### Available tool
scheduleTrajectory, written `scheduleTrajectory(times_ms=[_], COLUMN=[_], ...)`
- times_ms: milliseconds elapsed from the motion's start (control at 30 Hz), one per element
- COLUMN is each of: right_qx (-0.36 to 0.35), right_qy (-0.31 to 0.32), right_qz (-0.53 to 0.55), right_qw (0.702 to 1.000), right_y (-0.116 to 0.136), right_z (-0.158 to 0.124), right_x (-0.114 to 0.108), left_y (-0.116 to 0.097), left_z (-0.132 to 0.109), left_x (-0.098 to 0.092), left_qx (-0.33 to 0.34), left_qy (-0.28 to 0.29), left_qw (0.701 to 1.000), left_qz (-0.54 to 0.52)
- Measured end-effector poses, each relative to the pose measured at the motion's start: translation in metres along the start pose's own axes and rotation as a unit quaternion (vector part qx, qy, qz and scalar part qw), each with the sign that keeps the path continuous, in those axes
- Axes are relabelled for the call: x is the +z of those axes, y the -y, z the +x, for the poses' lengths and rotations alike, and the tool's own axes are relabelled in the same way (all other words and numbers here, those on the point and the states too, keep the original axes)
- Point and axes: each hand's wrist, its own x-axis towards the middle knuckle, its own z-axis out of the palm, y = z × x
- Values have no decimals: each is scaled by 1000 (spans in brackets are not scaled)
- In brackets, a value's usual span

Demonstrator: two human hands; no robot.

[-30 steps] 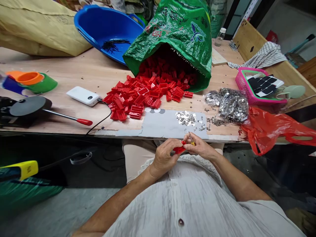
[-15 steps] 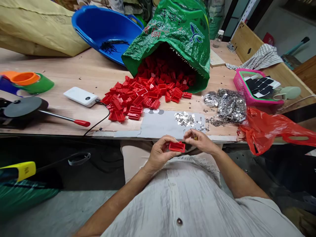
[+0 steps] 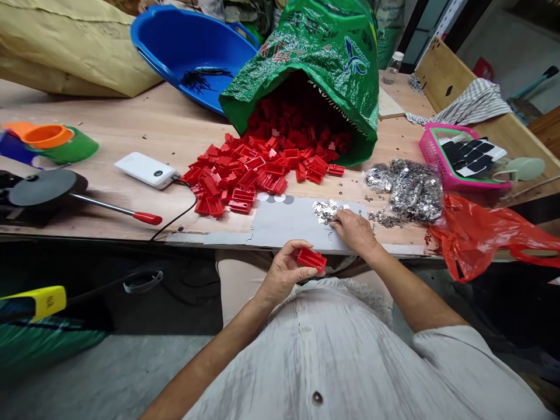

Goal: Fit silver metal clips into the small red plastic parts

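My left hand (image 3: 284, 271) is closed round a small red plastic part (image 3: 311, 258), held just below the table's front edge over my lap. My right hand (image 3: 355, 230) rests on the grey sheet (image 3: 284, 224) at the edge of a small heap of tiny silvery metal pieces (image 3: 327, 210), fingers bent and pinched among them; what they grip is too small to make out. A pile of the same red parts (image 3: 245, 175) spills from a green woven sack (image 3: 315, 52) lying on its side behind.
Bags of silvery pieces (image 3: 406, 186) and a red plastic bag (image 3: 481, 233) lie right, with a pink basket (image 3: 455, 157) behind. A white power bank (image 3: 144, 170), a red-handled press tool (image 3: 48, 192), coloured cups (image 3: 48, 140) and a blue tub (image 3: 192, 46) sit left.
My right hand left the red part and reached forward onto the grey sheet to the silvery pieces. My left hand turned the red part and kept it near my lap.
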Motion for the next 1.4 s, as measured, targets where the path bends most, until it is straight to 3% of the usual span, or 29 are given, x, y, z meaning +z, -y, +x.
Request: scheduleTrajectory(times_ms=[300,633,867,967,1100,1200,1400], right_qx=[17,-17,8,-6,-31,-28,-4], right_qy=[1,-12,-28,-2,91,131,152], right_qz=[24,39,154,305,492,544,594], right_qw=[1000,999,988,952,865,828,790], right_y=[1,12,5,5,15,23,29], right_z=[3,8,7,-1,-16,-26,-34], right_x=[-7,7,-4,-11,-16,-13,-5], left_y=[-3,-2,-6,-6,-2,-1,-3], left_z=[4,3,8,13,19,19,13], left_x=[0,-2,-5,-8,-11,-11,-6], left_qx=[-11,0,33,63,90,105,115], left_qy=[-28,-24,-60,-77,-81,-78,-61], left_qw=[999,999,997,995,991,987,977], left_qz=[-23,-26,-18,11,54,95,171])
